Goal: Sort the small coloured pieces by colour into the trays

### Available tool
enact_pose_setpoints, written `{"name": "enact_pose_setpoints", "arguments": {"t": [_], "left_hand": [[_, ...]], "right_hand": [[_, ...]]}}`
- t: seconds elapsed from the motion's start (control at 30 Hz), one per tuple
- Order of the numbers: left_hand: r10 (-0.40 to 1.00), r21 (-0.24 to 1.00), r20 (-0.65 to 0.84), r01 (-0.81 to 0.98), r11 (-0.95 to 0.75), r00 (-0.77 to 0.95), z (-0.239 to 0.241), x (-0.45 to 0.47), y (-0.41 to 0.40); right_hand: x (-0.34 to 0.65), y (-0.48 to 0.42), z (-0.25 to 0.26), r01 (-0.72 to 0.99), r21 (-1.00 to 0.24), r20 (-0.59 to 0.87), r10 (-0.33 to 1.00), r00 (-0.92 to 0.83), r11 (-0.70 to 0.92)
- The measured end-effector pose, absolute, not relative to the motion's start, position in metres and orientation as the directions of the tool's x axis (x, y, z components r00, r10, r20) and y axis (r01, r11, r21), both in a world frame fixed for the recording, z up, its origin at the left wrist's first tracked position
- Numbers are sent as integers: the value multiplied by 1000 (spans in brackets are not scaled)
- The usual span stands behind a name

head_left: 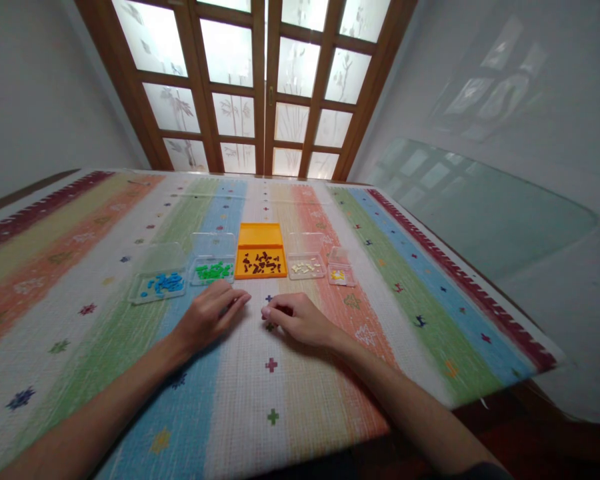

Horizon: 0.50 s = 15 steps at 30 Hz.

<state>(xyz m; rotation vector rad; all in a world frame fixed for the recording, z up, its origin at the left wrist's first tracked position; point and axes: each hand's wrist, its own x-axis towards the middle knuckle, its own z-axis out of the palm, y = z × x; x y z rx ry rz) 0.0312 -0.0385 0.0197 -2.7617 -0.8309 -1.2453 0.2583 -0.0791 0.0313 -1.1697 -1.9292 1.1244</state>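
Note:
My left hand (209, 315) lies flat on the striped cloth (105, 347) with its fingers stretched toward the middle, holding nothing. My right hand (297, 319) rests beside it, fingers curled and pinched together near the cloth; a hint of something dark red shows under them, too small to name. Just beyond the hands stands a row of small boxes: a clear box of blue pieces (161, 285), a clear box of green pieces (213, 271), an orange box of dark pieces (261, 262), a clear box of pale pieces (306, 267) and a small clear box of yellow pieces (339, 275).
The cloth covers a table whose right edge (480, 280) runs diagonally and whose near edge lies close to me. Wooden doors with frosted panes (260, 87) stand behind the table. White walls close in on both sides.

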Motion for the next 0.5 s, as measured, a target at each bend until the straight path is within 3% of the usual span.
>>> {"name": "enact_pose_setpoints", "arguments": {"t": [0.33, 0.5], "left_hand": [[394, 125, 648, 420, -899, 652, 5, 37, -44], [401, 151, 663, 412, -899, 632, 2, 36, -45]], "right_hand": [[256, -79, 30, 425, -869, 45, 895, -443, 254], [256, -79, 28, 446, -848, 64, 890, -450, 287]]}}
